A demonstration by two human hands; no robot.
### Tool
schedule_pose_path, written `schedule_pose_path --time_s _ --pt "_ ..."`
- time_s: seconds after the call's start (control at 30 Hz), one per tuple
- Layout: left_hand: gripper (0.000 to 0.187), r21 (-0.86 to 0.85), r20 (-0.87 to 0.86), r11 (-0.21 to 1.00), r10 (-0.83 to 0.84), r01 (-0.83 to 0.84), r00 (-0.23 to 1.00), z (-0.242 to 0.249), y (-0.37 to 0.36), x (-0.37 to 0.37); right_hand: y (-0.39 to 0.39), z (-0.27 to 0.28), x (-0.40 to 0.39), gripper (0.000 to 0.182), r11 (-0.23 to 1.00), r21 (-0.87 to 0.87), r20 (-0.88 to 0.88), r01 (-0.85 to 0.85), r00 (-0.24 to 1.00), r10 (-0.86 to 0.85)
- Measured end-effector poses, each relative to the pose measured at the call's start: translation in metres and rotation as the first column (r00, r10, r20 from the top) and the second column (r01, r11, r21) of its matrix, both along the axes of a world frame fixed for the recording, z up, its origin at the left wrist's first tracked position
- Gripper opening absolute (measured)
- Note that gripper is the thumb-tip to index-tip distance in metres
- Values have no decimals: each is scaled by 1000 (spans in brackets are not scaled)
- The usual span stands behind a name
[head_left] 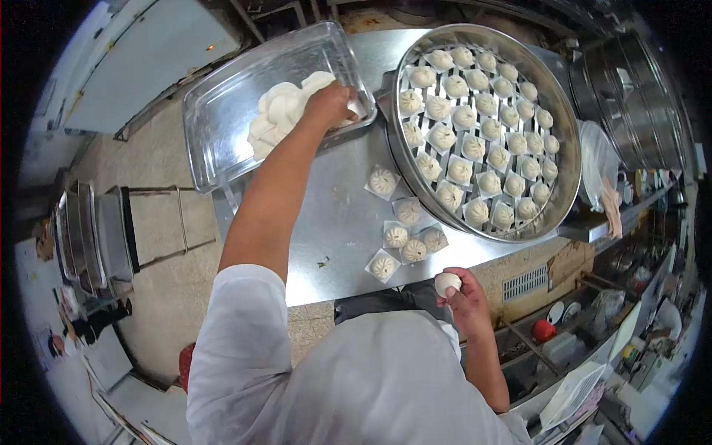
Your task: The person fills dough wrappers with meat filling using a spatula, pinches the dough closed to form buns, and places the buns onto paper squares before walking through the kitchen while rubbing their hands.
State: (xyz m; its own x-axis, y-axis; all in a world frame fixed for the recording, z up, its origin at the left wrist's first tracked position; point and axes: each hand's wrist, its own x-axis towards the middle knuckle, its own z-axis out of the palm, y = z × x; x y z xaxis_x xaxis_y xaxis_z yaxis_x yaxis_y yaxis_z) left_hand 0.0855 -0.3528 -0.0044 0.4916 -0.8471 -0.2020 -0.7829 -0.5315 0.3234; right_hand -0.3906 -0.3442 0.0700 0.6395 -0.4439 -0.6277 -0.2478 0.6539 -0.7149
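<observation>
My left hand [331, 104] reaches out to a shallow metal tray [222, 104] and curls down on the edge of a pile of flat white dough rounds [278, 115]. My right hand [463, 300] is close to my body at the table's near edge, holding a small white dough ball [447, 283] in its fingertips. A big round metal steamer [565, 148] on the steel table [334, 222] is filled with pleated buns [475, 122] on paper squares. Several more buns [404, 237] on paper squares sit loose on the table beside the steamer.
More round steamers [638, 96] are stacked at the far right. A stack of metal trays [89, 237] and a metal stand [159, 222] are on the floor to the left. Shelves with clutter [593, 348] lie below the table at the right.
</observation>
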Motion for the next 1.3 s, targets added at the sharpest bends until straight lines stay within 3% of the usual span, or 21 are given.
schedule_pose_path --time_s 0.2,0.37,0.57,0.63,0.7,0.77,0.83,0.87,0.93,0.97,1.0,1.03,1.1,1.17,1.23,1.3 --pt "48 -14 59 999 42 -42 997 4 -8 2 9 5 9 36 999 -31 -36 8 999 -9" --pt "41 53 -16 995 -87 88 996 -7 -14 18 14 7 12 36 999 -44 -26 21 999 -22" --pt "38 7 -103 963 -267 269 958 1 -12 36 19 5 8 36 998 -51 -18 31 999 -32" --pt "30 -53 -148 968 -252 247 956 11 -8 28 19 6 9 36 998 -52 -39 21 999 -23" --pt "23 -241 -134 940 -278 241 951 11 -5 27 19 9 10 36 998 -52 -54 35 998 -37" --pt "23 -301 -154 935 -243 189 958 9 -2 27 19 12 14 37 999 -42 -64 35 997 -38" --pt "26 -320 -318 942 -8 -100 948 30 8 16 20 17 19 38 990 -37 -21 137 990 -138" --pt "26 -317 -313 943 -1 -103 950 30 15 10 20 14 19 38 991 -33 -17 132 991 -133" --pt "22 -508 -396 819 55 -268 916 28 29 -4 18 8 20 39 984 -8 51 178 983 -177" --pt "22 -508 -392 817 62 -272 918 29 39 -16 18 9 21 39 985 -6 55 170 984 -170" --pt "20 -458 -671 769 31 -447 741 32 50 -36 17 11 25 39 987 -2 84 161 983 -161" --pt "20 -355 -873 722 -28 -594 488 36 60 -56 16 13 30 38 988 0 115 151 982 -150" --pt "24 -158 -986 616 -135 -772 94 38 79 -103 16 14 39 38 992 2 164 129 978 -128" --pt "23 -17 -961 649 -222 -761 -167 45 100 -150 15 19 48 37 994 -2 206 111 972 -108" --pt "18 83 -901 625 -285 -776 -326 40 112 -194 15 28 56 36 999 -31 269 41 963 -32" --pt "17 48 -874 664 -333 -746 -353 33 120 -225 16 35 60 35 999 -40 295 19 956 -7"
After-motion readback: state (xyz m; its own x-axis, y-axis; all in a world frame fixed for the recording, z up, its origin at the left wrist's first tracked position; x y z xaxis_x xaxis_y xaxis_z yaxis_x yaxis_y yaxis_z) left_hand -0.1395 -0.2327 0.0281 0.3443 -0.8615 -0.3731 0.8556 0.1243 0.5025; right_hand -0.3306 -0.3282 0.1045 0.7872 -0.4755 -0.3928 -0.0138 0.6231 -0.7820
